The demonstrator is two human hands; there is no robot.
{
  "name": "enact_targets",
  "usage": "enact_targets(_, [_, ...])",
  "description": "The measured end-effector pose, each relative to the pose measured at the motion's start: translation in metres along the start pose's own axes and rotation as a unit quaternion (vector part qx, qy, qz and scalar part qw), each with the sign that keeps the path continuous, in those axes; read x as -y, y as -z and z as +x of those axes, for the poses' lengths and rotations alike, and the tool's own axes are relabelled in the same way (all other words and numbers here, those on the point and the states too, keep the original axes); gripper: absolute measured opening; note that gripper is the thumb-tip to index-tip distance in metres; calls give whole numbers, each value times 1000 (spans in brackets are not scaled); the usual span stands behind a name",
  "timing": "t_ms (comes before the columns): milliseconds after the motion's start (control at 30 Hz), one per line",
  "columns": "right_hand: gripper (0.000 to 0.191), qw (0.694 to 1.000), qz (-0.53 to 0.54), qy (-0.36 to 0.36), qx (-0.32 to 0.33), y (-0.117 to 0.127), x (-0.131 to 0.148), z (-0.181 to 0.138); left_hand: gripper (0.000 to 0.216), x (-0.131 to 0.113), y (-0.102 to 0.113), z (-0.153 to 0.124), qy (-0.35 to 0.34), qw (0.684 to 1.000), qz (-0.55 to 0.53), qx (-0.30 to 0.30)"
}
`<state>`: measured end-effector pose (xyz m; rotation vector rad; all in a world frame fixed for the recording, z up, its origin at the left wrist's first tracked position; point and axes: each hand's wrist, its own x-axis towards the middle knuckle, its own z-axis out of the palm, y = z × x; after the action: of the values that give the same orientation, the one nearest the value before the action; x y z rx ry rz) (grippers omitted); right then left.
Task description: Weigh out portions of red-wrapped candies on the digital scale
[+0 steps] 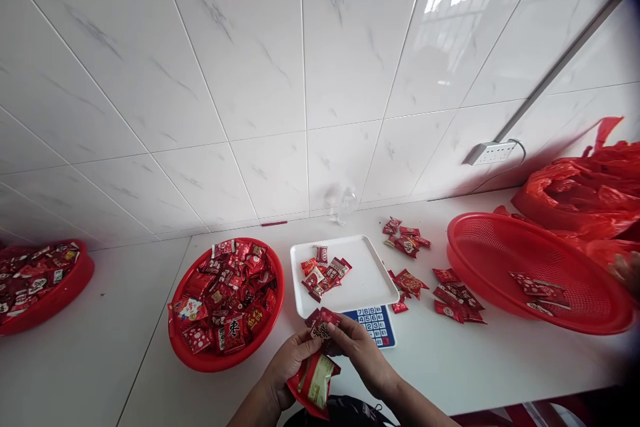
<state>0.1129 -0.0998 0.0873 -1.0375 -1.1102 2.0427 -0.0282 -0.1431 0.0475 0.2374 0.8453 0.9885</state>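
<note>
Near the table's front edge, my left hand (287,363) is closed around a red pouch (317,380) with a pale green label-like panel. My right hand (363,350) pinches small red snack packets (321,328) at the pouch's upper end; how many is hidden by the fingers. Just beyond my hands is a kitchen scale (377,328) with a blue keypad, its white tray (367,280) bearing several red packets (327,272). To the left, a red basket (175,330) is heaped with wrapped snacks (235,300).
Loose packets (455,300) lie right of the scale. Farther right stand a tilted red basket (480,260) with few packets and red plastic bags (585,180). Another person's hand (625,271) shows at the right edge. A second filled basket (83,280) sits far left. A power strip (493,153) is on the wall.
</note>
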Motion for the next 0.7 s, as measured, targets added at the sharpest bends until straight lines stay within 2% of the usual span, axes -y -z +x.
enact_targets(67, [43, 999, 23, 5, -30, 9, -4, 5, 19, -2, 3, 2, -5, 999, -21, -48])
enact_targets(167, [38, 995, 30, -9, -92, 33, -9, 16, 11, -16, 10, 2, -26, 985, -67, -155])
enact_targets(267, [39, 990, -36, -48, -129, 61, -12, 28, 10, -43, 20, -4, -62, 959, -114, -252])
enact_targets(367, [52, 968, -167, -62, -177, 80, -11, 38, 13, -72, 34, -13, -119, 940, -155, -281])
enact_targets(433, [56, 928, -311, -21, -203, 81, -10, 45, 15, -86, 43, -19, -150, 928, -171, -296])
enact_targets(500, [52, 866, -462, 52, -183, 74, -8, 55, 18, -95, 50, -23, -166, 915, -181, -320])
enact_targets(600, [43, 777, -612, 122, -84, 53, -6, 76, 21, -98, 56, -26, -160, 905, -186, -349])
enact_targets(700, [42, 713, -687, 138, 0, 33, -7, 101, 23, -97, 58, -27, -143, 901, -182, -367])
